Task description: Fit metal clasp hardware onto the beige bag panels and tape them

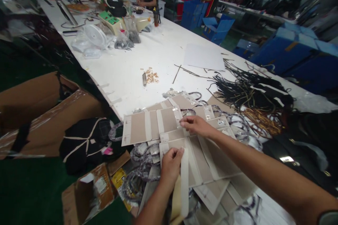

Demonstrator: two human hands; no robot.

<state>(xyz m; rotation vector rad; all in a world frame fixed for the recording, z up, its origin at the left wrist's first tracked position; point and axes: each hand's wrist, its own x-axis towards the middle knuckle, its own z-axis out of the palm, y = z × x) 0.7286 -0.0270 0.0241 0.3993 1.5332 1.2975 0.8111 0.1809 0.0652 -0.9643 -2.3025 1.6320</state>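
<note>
Strip (185, 182) sits pinched in the left hand (170, 165). At its one o'clock, the right hand (197, 126) curls over panels (169, 121), grip unclear.

Panels (138, 126) are piled on the worktop's (163, 49) near end. Cords (235, 86) are off to their right, boxes (50, 119) left.

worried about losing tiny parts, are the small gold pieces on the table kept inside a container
No, the small gold pieces lie loose in a scattered pile on the white table.
</note>
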